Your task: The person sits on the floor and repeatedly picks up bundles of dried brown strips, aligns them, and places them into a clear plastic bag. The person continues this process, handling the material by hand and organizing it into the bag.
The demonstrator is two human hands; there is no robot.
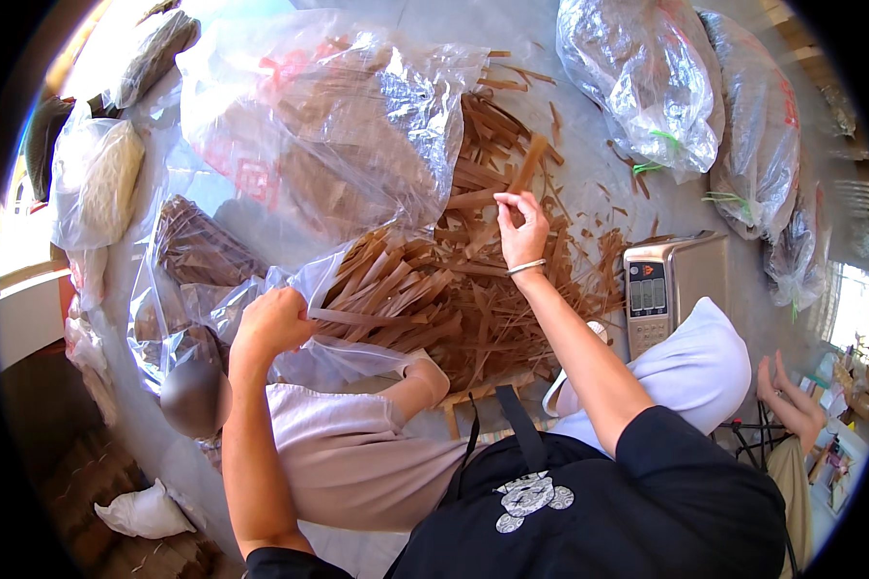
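Observation:
My left hand [278,318] is closed on the edge of a clear plastic bag [367,357], which lies open with many flat brown strips [391,289] inside. My right hand [519,224], wearing a bracelet, pinches a light brown strip [531,162] above a loose pile of strips [497,338] that spreads over the grey floor [623,212]. Beyond my hands, a large translucent bag [319,135] holds more brown material. A bundle of darker brown material in plastic [203,246] lies left of the open bag.
A scale [676,289] stands beside my right knee. Tied bags [637,77] line the upper right, others [97,183] the upper left. Another person's bare legs [792,400] are at right. A blurred round shape [193,396] is beside my left arm, a white sack [145,511] at lower left.

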